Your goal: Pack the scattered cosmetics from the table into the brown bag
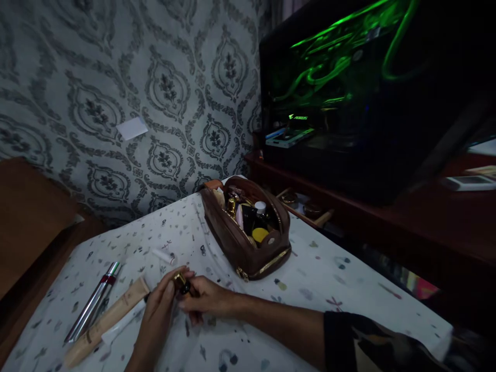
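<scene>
My right hand [205,297] is closed around a small dark bottle [186,288] with a gold top. Beside it, my left hand [163,297] has its fingers at the gold top, thumb and fingertips close around it. An open brown cosmetic bag [248,248] stands beyond the hands, holding several items, among them a yellow round one and a white-capped one. Left of my left hand lie a beige tube [108,320], a white tube [124,324] and silver tubes [91,305] with dark red bands. A small white cylinder [164,256] lies just beyond my fingers.
A patterned cloth covers the table [310,258]. At the right, a dark computer case [329,103] with green lights stands on a reddish desk [387,222]. An open drawer [306,209] with small jars is behind the bag. A brown board [34,217] stands at the left.
</scene>
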A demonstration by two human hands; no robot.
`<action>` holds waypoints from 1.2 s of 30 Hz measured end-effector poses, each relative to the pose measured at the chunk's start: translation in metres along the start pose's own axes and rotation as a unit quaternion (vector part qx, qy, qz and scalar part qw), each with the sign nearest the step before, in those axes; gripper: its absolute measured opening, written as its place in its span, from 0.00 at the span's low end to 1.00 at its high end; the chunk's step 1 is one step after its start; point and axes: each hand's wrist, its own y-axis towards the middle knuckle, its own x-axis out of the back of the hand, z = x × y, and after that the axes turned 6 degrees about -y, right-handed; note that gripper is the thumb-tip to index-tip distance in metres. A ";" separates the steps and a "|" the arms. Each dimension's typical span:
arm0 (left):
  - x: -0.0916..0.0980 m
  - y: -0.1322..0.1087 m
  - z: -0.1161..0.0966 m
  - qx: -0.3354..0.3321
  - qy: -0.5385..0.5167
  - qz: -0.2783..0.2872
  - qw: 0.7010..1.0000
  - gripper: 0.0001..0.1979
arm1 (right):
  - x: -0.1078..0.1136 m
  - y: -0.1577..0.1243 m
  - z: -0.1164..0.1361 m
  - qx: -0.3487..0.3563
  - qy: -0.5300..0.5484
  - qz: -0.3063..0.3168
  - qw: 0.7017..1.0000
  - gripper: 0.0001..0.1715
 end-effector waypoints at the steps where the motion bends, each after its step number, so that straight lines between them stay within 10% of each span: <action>1: 0.002 -0.001 0.002 0.014 -0.017 -0.006 1.000 0.29 | 0.001 0.000 0.000 -0.001 -0.011 0.019 1.000 0.27; 13: 0.001 0.000 0.012 -0.010 -0.066 -0.060 0.996 0.21 | -0.001 -0.006 0.004 -0.003 -0.087 0.000 0.996 0.13; 36: -0.007 -0.007 0.003 -0.052 -0.067 0.010 0.996 0.20 | -0.002 -0.011 0.020 -0.003 -0.112 0.056 0.992 0.28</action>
